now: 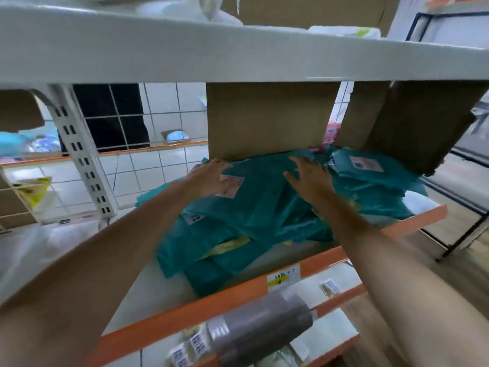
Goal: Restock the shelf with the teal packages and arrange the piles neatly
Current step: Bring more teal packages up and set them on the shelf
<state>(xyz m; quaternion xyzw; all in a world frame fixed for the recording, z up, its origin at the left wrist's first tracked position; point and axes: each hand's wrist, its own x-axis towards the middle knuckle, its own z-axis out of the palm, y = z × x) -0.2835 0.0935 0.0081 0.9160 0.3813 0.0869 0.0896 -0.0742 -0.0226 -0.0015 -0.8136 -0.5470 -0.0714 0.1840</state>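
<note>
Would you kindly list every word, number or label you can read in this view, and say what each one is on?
No text is legible here.
Shelf tag on the orange rail: handwriting, too blurred.
Pink-white label on the left teal pile: blurred.
Printed label on the right teal pile: blurred.
White sticker lower on the left pile: blurred.
Barcode stickers on the shelf below: too small.

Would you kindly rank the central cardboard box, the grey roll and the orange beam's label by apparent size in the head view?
central cardboard box
grey roll, though it sits nearer the camera
beam label
</note>
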